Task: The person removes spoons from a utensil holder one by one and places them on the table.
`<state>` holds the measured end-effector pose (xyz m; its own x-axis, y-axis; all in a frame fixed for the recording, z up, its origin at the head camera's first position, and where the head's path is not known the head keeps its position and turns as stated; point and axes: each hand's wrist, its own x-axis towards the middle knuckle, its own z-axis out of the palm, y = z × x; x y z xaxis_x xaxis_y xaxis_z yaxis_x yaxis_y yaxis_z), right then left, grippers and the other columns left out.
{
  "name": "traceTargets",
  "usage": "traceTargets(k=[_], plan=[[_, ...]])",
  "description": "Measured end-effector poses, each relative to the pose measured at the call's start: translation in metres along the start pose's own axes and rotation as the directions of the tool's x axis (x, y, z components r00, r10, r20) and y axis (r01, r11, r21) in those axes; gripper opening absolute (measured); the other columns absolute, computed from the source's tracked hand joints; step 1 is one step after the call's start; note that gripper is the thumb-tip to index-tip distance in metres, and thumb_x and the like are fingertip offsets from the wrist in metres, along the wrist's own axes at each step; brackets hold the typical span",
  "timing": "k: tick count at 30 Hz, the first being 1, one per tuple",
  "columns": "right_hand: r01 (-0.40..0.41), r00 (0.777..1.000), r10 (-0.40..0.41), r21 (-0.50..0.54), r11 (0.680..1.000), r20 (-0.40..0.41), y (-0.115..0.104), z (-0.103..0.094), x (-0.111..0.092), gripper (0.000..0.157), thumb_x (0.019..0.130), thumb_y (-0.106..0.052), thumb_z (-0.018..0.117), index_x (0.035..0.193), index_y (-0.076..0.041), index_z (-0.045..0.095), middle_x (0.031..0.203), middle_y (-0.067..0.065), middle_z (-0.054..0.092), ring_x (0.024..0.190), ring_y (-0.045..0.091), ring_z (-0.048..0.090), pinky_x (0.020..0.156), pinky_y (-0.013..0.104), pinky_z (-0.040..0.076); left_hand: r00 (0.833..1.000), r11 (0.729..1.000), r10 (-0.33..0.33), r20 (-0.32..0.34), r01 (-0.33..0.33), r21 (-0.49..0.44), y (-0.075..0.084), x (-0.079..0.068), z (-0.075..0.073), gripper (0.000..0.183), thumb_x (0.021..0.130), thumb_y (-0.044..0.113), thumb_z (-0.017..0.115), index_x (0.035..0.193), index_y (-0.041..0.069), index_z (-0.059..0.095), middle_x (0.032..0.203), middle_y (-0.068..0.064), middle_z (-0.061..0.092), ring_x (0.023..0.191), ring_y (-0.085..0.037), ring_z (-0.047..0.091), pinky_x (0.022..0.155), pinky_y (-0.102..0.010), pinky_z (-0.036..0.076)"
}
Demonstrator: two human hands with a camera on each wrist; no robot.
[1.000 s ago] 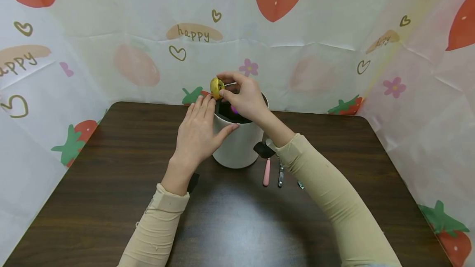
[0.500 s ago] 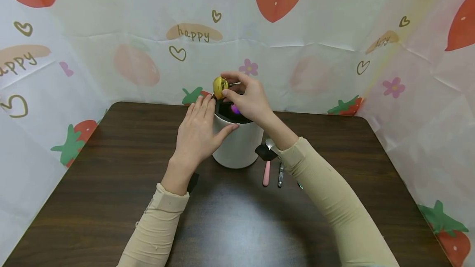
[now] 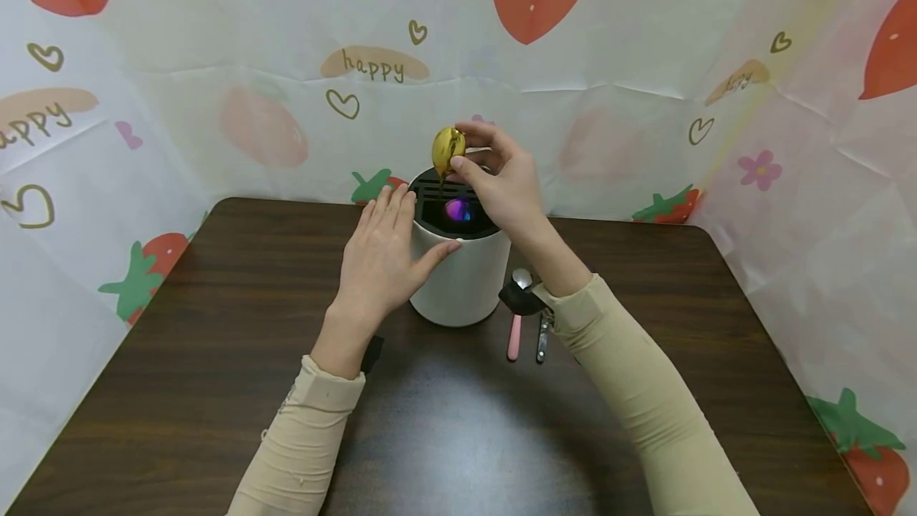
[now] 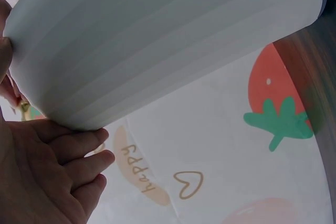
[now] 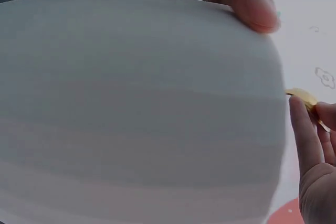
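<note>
1. Gold spoon (image 3: 447, 150): its bowl sits pinched in the right hand's (image 3: 507, 181) grip, stem pointing down, above the white container (image 3: 462, 281).
2. Left hand (image 3: 380, 249): fingers extended, thumb apart, touching the container's rim.
3. Container: near the worktop's (image 3: 215, 325) far edge.

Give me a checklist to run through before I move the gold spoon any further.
1. Right hand has the gold spoon: ok, pinched between thumb and fingers.
2. Left hand steadies the white container: ok, fingers and thumb touch it near the top.
3. Container stands upright on the table: ok.
4. Gold spoon's lower end is free of the black top: cannot tell, too small and dark.
5. Pink handle and dark handle on the table fully visible: not ok, the black piece at the right wrist hides part of that area.
</note>
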<state>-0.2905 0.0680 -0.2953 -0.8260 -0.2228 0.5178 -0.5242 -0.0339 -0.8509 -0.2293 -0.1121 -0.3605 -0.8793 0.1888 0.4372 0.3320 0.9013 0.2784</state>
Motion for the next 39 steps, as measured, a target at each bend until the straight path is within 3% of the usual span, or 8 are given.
traceTargets(k=[11,24,30,37,39], plan=[[0.090,0.990,-0.074,0.135,0.987,-0.121,-0.015,-0.016,-0.003,0.042,0.095,0.011,0.067,0.136,0.006,0.059,0.114,0.012,0.062,0.097,0.023,0.069,0.087,0.036,0.063,1.000,1.000,-0.007,0.006,0.007,0.012,0.002,0.001,-0.001,0.099,0.096,0.073,0.055,0.158,-0.003,0.038,0.165,-0.019,0.036,0.157,-0.034,0.024,0.129,-0.047,0.016],[0.186,0.954,-0.105,0.278,0.942,-0.282,-0.026,-0.042,-0.009,0.041,0.095,0.013,0.066,0.135,0.006,0.059,0.113,0.011,0.061,0.094,0.022,0.067,0.084,0.037,0.063,0.999,1.000,-0.018,0.031,0.018,0.009,0.004,0.000,-0.001,0.099,0.097,0.073,0.053,0.159,-0.002,0.035,0.167,-0.018,0.032,0.158,-0.034,0.021,0.130,-0.047,0.015],[0.210,0.928,-0.080,0.332,0.920,-0.364,-0.032,-0.059,-0.013,0.039,0.096,0.013,0.066,0.133,0.003,0.061,0.113,0.013,0.061,0.094,0.022,0.066,0.083,0.036,0.063,1.000,1.000,-0.013,0.021,0.013,0.008,0.003,-0.001,0.000,0.099,0.097,0.072,0.054,0.159,-0.003,0.035,0.167,-0.019,0.033,0.158,-0.034,0.021,0.130,-0.046,0.014],[0.206,0.896,0.034,0.482,0.851,-0.443,-0.039,-0.086,-0.020,0.034,0.092,0.014,0.069,0.124,0.003,0.065,0.109,0.017,0.059,0.092,0.025,0.069,0.079,0.033,0.064,1.000,1.000,-0.010,0.018,0.009,0.013,0.004,-0.001,0.000,0.098,0.097,0.072,0.054,0.159,-0.003,0.035,0.166,-0.019,0.034,0.158,-0.035,0.023,0.130,-0.047,0.015],[0.198,0.886,0.061,0.495,0.846,-0.459,-0.041,-0.094,-0.023,0.034,0.092,0.013,0.070,0.124,0.003,0.065,0.109,0.017,0.059,0.092,0.025,0.069,0.078,0.031,0.064,1.000,1.000,-0.010,0.018,0.010,0.014,0.004,-0.001,0.000,0.098,0.097,0.071,0.054,0.159,-0.003,0.035,0.166,-0.019,0.033,0.158,-0.035,0.023,0.130,-0.047,0.014]])
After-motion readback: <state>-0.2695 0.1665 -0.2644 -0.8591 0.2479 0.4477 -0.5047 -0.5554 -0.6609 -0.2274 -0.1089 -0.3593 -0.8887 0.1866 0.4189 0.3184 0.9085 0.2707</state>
